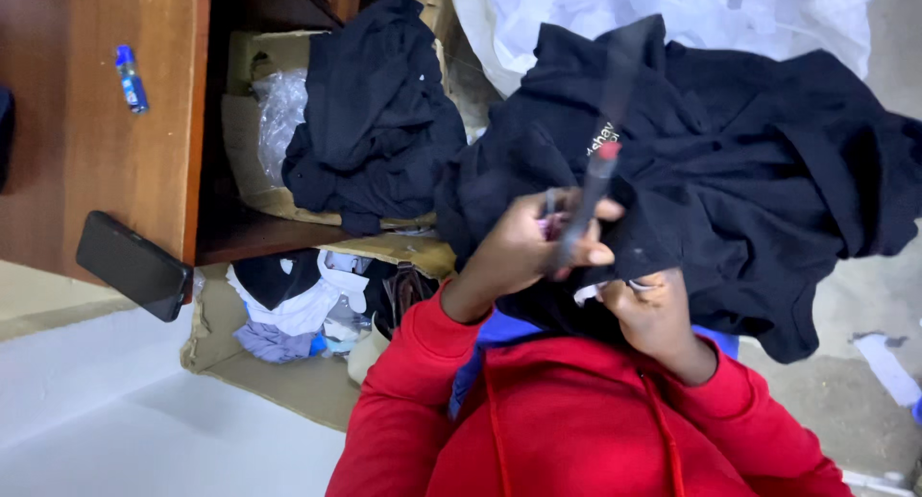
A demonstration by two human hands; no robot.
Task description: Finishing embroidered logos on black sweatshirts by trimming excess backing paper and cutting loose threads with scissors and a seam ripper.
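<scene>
Both hands closed: left hand [523,247] grips scissors [588,194], right hand [653,310] pinches black garment [749,180]

Both arms in red sleeves, elbows bent, raised ahead. Left hand [528,242] fisted, thumb out, gripping something thin. Right hand [651,310] lower, fingers curled closed.
</scene>
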